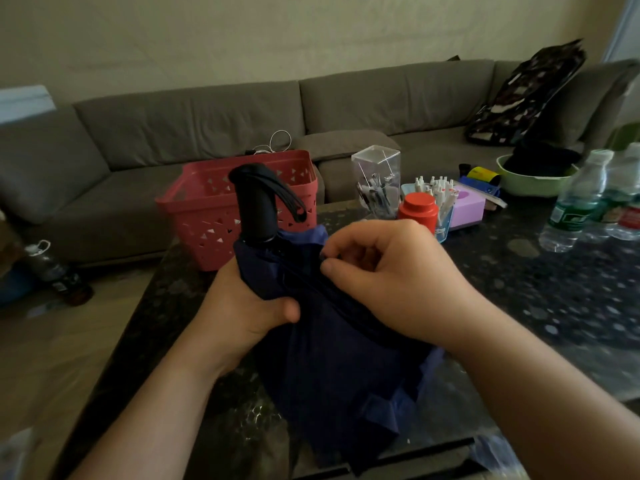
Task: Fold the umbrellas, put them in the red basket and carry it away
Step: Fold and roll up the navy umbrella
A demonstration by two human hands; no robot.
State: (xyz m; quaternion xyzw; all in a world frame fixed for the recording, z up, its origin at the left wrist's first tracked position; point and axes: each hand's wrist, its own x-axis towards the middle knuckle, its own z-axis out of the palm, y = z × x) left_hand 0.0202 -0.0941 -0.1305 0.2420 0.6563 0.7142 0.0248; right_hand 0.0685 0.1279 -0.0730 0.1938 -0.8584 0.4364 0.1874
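A dark blue folding umbrella [332,355] stands handle-up over the dark speckled table [540,289], its black handle and wrist strap pointing at the ceiling. My left hand [242,306] grips the bunched canopy just below the handle. My right hand [388,282] pinches a fold of the blue fabric near the top, between thumb and fingers. The loose canopy hangs down toward the table's near edge. The red basket [214,216] with triangular holes sits at the table's far left corner, right behind the umbrella handle.
On the table's right half stand a clear pen box [377,178], a red-lidded jar [419,209], a pink box [465,207], a green bowl [533,180] and several water bottles [585,202]. A grey sofa [311,112] runs behind. A bottle [52,271] stands on the floor at left.
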